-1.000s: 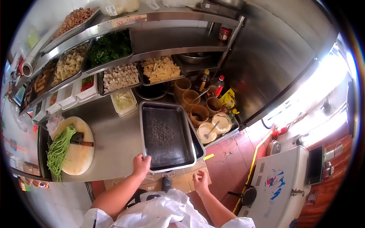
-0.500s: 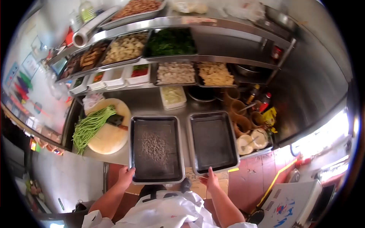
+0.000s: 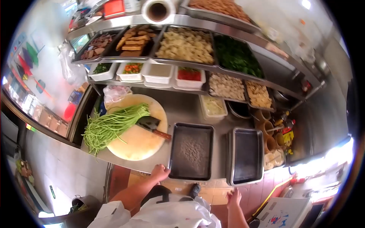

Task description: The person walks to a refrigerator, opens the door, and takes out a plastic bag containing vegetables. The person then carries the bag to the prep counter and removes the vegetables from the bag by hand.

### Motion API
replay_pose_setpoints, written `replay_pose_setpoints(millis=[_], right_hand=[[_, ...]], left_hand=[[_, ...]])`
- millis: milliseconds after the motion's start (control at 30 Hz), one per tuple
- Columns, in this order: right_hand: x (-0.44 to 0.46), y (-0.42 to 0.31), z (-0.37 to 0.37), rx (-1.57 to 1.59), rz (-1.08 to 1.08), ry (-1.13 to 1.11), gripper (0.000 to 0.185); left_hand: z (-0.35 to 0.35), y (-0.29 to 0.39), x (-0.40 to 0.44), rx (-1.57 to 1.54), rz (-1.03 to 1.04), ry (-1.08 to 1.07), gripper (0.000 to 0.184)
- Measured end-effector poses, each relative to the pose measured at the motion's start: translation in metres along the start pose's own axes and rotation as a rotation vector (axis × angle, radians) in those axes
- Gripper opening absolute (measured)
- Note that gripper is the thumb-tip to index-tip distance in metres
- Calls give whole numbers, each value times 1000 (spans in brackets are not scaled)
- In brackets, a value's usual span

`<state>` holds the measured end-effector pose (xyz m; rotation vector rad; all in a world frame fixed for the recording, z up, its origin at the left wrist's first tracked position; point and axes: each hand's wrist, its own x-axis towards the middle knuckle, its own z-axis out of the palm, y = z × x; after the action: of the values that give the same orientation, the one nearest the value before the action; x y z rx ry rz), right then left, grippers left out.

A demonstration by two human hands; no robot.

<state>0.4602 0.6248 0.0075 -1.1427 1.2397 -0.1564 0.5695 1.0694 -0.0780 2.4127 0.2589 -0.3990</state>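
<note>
Your left hand [image 3: 159, 173] is at the near left corner of the speckled tray [image 3: 192, 133], fingers curled in by the rim; can't tell if they pinch the metal or just rest against it. Your right hand [image 3: 234, 197] hangs apart, in front of the tray stack [image 3: 246, 155], fingers loosely bent, nothing in them. The speckled tray looks set down flat on the tabletop [image 3: 182, 102], between the chopping board [image 3: 138, 150] and the tray stack, its near end close to the front edge. Pale grainy patch mid-bottom, crumbs or stain, can't tell. Progress as things lie: tray placing looks done or nearly so, but your left hand isn't clear of that corner yet. The tray stack sits just to the right, trays nested, the top one's dark bottom showing. Not done: the green beans [image 3: 110, 129] lie long and whole, heaped across the board's left side and over its edge, no cut pieces visible. The knife [image 3: 148, 123] lies flat on the board, handle poking past the right rim, no hand on it. Behind the trays stands the tub of pale shreds [image 3: 213, 107]; above, the cubed food [image 3: 186, 45] sits in its own tray on the shelf, your hands well away from both.
</note>
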Motion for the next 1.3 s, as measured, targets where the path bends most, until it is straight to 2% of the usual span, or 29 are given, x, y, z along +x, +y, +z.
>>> replay_pose_setpoints(millis=[33, 133, 200, 267, 333, 400, 467, 533, 633, 733, 867, 1000, 1133, 1233, 1300], right_hand=[[-22, 12, 6, -79, -30, -18, 29], [-76, 35, 50, -308, -142, -153, 27], [-122, 41, 95, -441, -260, -300, 26], [-137, 42, 140, -588, -563, -554, 31], [-148, 23, 204, -947, -958, -629, 31], [-158, 4, 273, -1020, -1138, -798, 28], [-150, 1, 340, -1021, -1453, -836, 40], [-145, -1, 399, -1239, -1536, -826, 47], [-119, 20, 458, -1343, -1768, -847, 51], [-125, 32, 484, -1645, -1587, -994, 54], [-144, 39, 489, -1752, -1583, -911, 58], [-157, 50, 493, -1791, -1534, -787, 59], [-166, 65, 484, -1797, -1548, -645, 62], [-177, 74, 491, -1859, -1405, -575, 62], [-180, 88, 490, -1887, -1422, -473, 62]], left_hand=[[-48, 27, -14, -66, -111, -55, 38], [-103, -5, -9, -229, 85, -26, 33], [-130, -31, -6, -194, 151, 7, 26], [-162, -46, -1, -157, 207, -2, 23], [-184, -57, 0, -75, 265, 63, 18], [-204, -59, -1, 29, 296, 103, 18], [-216, -58, -13, -33, 210, 121, 18], [-227, -57, -21, -56, 185, 152, 18], [-233, -68, -49, -14, 183, 194, 18], [-255, -64, -63, 110, 132, 177, 20], [-282, -74, -29, 239, 322, 251, 30], [-317, -54, 62, 392, 525, 372, 48], [-328, -34, 154, 476, 582, 427, 59], [-321, -31, 192, 407, 556, 266, 55], [-309, -35, 209, 442, 478, 224, 54]])
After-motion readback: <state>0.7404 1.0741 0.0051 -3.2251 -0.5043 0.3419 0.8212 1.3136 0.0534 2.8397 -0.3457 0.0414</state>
